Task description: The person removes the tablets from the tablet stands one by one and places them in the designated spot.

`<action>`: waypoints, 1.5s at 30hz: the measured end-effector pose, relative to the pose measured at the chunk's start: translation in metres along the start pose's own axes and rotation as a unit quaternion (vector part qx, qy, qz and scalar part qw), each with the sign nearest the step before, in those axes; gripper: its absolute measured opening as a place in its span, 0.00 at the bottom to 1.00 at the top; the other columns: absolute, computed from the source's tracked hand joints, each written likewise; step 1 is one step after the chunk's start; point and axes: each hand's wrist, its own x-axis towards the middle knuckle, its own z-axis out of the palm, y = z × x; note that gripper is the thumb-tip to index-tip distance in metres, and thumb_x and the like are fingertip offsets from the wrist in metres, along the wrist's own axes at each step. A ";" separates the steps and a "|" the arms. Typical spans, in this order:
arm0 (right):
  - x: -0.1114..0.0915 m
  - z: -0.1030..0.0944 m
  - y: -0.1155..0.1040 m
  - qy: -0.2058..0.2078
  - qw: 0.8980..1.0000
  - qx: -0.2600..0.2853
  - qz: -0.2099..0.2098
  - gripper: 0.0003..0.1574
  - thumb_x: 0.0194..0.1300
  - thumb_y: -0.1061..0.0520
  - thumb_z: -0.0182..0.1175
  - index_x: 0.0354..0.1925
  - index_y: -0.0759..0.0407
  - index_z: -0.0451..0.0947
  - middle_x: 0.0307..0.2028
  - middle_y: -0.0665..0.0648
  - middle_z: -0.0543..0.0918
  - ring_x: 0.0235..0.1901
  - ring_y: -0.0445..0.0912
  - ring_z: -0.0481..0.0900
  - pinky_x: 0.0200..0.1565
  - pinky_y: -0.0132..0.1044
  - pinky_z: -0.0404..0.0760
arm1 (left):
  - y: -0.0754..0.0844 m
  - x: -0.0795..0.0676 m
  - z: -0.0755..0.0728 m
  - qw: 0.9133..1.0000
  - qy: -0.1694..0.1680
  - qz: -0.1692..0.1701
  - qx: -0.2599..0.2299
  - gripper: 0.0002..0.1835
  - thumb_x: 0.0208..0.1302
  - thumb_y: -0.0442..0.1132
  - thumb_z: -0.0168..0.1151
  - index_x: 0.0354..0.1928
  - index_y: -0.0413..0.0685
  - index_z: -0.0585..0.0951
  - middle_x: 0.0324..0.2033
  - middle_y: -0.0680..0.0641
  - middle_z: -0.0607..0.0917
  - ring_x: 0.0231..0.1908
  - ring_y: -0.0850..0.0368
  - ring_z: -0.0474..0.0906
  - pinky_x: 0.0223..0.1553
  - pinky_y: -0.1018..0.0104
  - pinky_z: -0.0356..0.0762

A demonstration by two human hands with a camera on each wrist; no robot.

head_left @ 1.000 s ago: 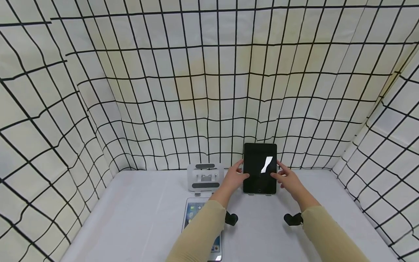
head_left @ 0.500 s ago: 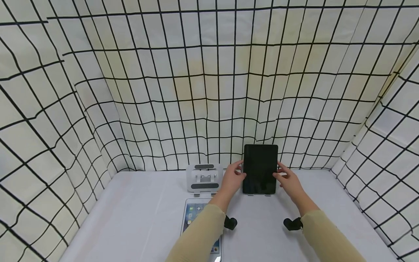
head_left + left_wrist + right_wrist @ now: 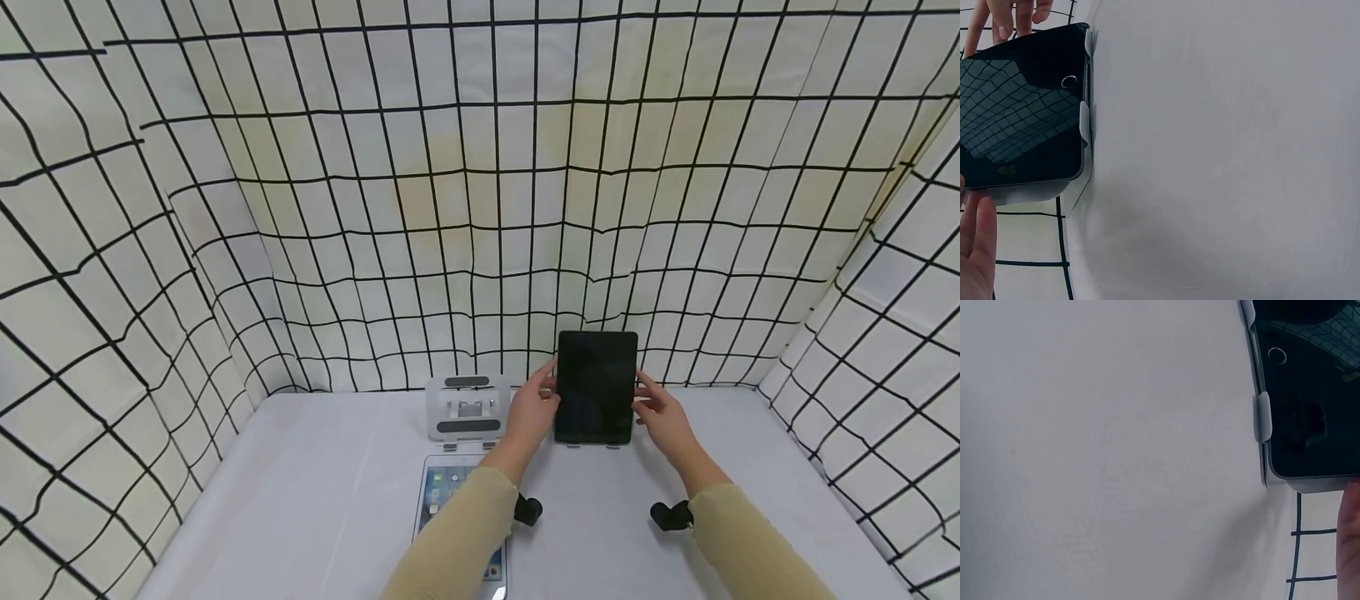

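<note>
A: Where's the black tablet [image 3: 596, 387]?

B: Near the back of the table [image 3: 300, 483], leaning back on a stand [image 3: 1032, 194] with its dark screen facing out. Its lower edge sits behind 2 small lips [image 3: 1264, 419].

A: And the fingers?

B: The left hand [image 3: 534, 408] holds the left edge, thumb at the front rim and other fingers round the side: a narrow, light pinch, as I read it. The right hand [image 3: 667, 425] is at the opposite edge, fingers loosely bent. Whether it pinches or merely touches, I can't tell.

A: How would you do this part well?

B: I'd call it steadying. Keep both sides level so the bottom edge rests evenly in the 2 lips. The round button [image 3: 1069, 82] falls between them, a fair guide for centring. Press gently down and back, with thumbs out at the rim to spare the screen.

A: What could go wrong?

B: Letting go of 1 side first might twist it off a lip. Better to ease both hands off together, once the stand bears the weight.

A: Anything close by?

B: The left sleeve [image 3: 468, 533] crosses in front of a 2nd tablet [image 3: 445, 483], lying flat and lit, and a 2nd stand [image 3: 468, 406] is just beside the left hand. Lift that arm; don't drag it.
</note>
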 end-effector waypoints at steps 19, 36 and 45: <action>0.005 -0.004 0.002 0.006 0.997 -0.048 -0.060 0.48 0.72 0.70 0.52 0.79 0.41 0.46 0.61 0.71 0.72 0.56 0.61 0.76 0.46 0.39 0.82 | -0.004 0.008 0.003 0.999 -0.011 0.026 0.042 0.40 0.70 0.31 0.58 0.75 0.79 0.59 0.53 0.50 0.81 0.51 0.57 0.79 0.47 0.60 0.80; 0.007 0.001 0.008 0.011 0.997 -0.051 -0.059 0.46 0.74 0.70 0.48 0.79 0.40 0.46 0.61 0.69 0.71 0.56 0.59 0.75 0.48 0.39 0.81 | -0.009 0.006 0.000 0.996 -0.014 0.030 0.082 0.42 0.68 0.30 0.60 0.75 0.78 0.58 0.46 0.52 0.84 0.46 0.58 0.81 0.39 0.65 0.79; 0.006 0.000 0.007 0.011 0.997 -0.057 -0.057 0.46 0.74 0.69 0.47 0.79 0.39 0.46 0.62 0.69 0.70 0.56 0.59 0.75 0.48 0.44 0.81 | -0.010 0.005 0.001 0.995 -0.022 0.034 0.087 0.43 0.68 0.29 0.59 0.76 0.77 0.57 0.47 0.51 0.83 0.45 0.59 0.80 0.38 0.66 0.78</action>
